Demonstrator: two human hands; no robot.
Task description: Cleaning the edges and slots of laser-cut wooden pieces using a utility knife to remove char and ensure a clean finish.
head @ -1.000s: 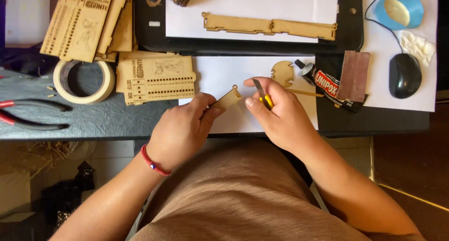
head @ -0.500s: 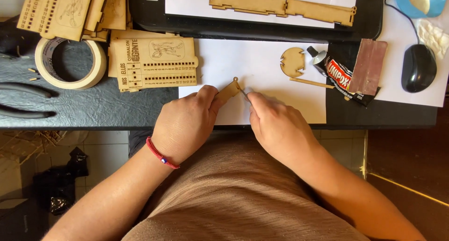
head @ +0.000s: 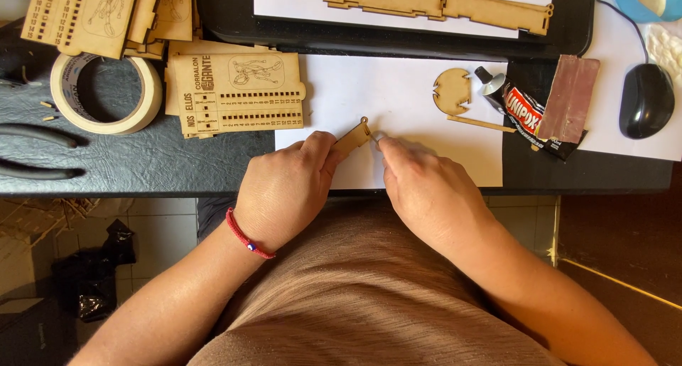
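At the centre of the frame, the left hand (head: 284, 192) is pinching a small wooden piece (head: 353, 135). The right hand (head: 426, 188) is closing around a thin tool (head: 375, 136) touching that piece.

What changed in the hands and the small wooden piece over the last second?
The yellow-handled tool seen in the right hand a second ago is now hidden; only a small tip meets the wooden piece. The left hand still pinches that piece. The tape roll, glue tube and mouse stayed put.

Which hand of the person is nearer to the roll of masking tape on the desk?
Left. The left hand lies to the right of the roll of masking tape and nearer the desk edge. The right hand is farther right, beyond the left hand.
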